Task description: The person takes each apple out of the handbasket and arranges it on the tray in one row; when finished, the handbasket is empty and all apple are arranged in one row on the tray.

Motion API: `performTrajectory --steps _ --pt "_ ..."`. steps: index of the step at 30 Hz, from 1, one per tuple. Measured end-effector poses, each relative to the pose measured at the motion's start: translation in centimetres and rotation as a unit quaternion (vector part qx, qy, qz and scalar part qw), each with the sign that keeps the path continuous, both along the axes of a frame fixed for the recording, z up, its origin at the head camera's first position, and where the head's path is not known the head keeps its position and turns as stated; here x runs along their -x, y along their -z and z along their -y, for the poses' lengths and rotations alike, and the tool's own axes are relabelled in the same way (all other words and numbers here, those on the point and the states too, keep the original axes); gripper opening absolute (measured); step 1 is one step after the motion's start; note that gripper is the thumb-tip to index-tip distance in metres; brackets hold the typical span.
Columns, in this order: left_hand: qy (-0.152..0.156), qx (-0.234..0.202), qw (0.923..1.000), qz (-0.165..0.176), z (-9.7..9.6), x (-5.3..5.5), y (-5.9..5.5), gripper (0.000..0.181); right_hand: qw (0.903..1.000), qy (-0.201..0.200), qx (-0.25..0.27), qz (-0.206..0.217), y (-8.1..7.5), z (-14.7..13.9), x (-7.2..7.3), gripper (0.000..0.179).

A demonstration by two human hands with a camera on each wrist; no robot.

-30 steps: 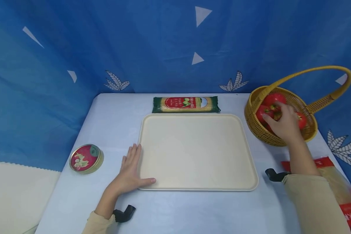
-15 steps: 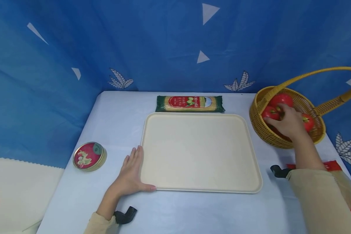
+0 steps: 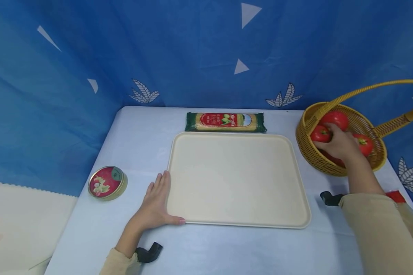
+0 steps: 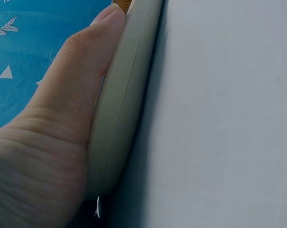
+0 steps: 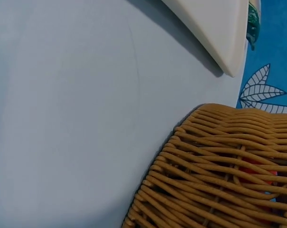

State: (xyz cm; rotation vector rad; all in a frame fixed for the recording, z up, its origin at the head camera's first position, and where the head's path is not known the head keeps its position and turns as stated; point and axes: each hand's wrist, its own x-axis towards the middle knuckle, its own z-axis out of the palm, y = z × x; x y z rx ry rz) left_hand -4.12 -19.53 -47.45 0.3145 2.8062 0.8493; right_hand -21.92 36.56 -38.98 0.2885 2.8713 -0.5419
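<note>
My left hand [image 3: 153, 208] lies along the left front corner of a cream rectangular tray [image 3: 239, 181], fingers straight at its left side and thumb along its front edge. The left wrist view shows the thumb [image 4: 72, 80] against the tray's outer wall [image 4: 119, 109]. My right hand [image 3: 342, 145] reaches into a yellow wicker basket [image 3: 308, 152] and grips a red tomato [image 3: 320, 134] between thumb and fingers. More tomatoes [image 3: 336, 119] sit around it in the basket. From the right wrist, only the basket's woven side [image 5: 214, 166] shows; the hand is hidden there.
A green-ended pack of spaghetti [image 3: 226, 122] lies behind the tray. At the left is a round tin [image 3: 107, 183] with a red lid. A red-and-clear bag [image 3: 411, 217] lies partly under the right sleeve. The basket's tall handle [image 3: 371, 88] arches over the right side.
The right hand has settled deeper into the basket, closing around the tomato. The left thumb has slid from the tray's corner down to its front edge. The whole head view has shifted slightly.
</note>
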Motion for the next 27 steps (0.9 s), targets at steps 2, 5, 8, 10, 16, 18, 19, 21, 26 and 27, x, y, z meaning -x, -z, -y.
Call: performTrajectory --steps 2,5,8,10,16,18,19,21,26,27 --pt "-0.001 0.002 1.0 0.003 0.0 -0.1 0.0 0.157 1.0 -0.002 -0.001 -0.003 0.0 0.1 0.0 0.109" --pt "-0.002 0.002 1.0 0.007 -0.1 -0.1 0.0 0.157 0.9999 -0.002 -0.004 -0.012 0.1 0.2 -0.1 0.108" --pt "-0.003 0.001 1.0 0.009 -0.1 -0.2 -0.1 0.156 0.9994 0.002 -0.001 -0.036 0.1 0.2 -0.1 0.107" --pt "-0.002 0.0 0.9999 0.01 -0.2 -0.2 -0.2 0.156 0.9982 0.007 0.009 -0.059 0.0 0.3 -0.2 0.106" --pt "-0.003 -0.001 0.9999 0.016 -0.3 -0.2 -0.4 0.155 0.9905 0.035 0.044 -0.126 -1.1 0.3 -1.3 0.102" --pt "-0.003 0.002 0.9999 0.017 -0.2 -0.1 -0.3 0.156 0.9876 0.047 0.05 -0.141 -1.6 0.3 -2.0 0.1" --pt "-0.003 0.002 0.9999 0.017 -0.2 -0.1 -0.3 0.156 0.986 0.052 0.053 -0.149 -1.9 0.3 -2.4 0.099" --pt "-0.003 0.004 0.9999 0.015 -0.2 -0.1 -0.4 0.156 0.9834 0.064 0.062 -0.158 -2.5 0.4 -3.3 0.097" --pt "-0.003 0.002 0.9999 0.015 -0.2 -0.1 -0.5 0.156 0.9816 0.077 0.074 -0.159 -4.0 1.0 -5.7 0.095" --pt "-0.003 0.003 0.9999 0.015 -0.2 -0.1 -0.6 0.156 0.9819 0.075 0.074 -0.157 -4.3 1.3 -6.2 0.096"
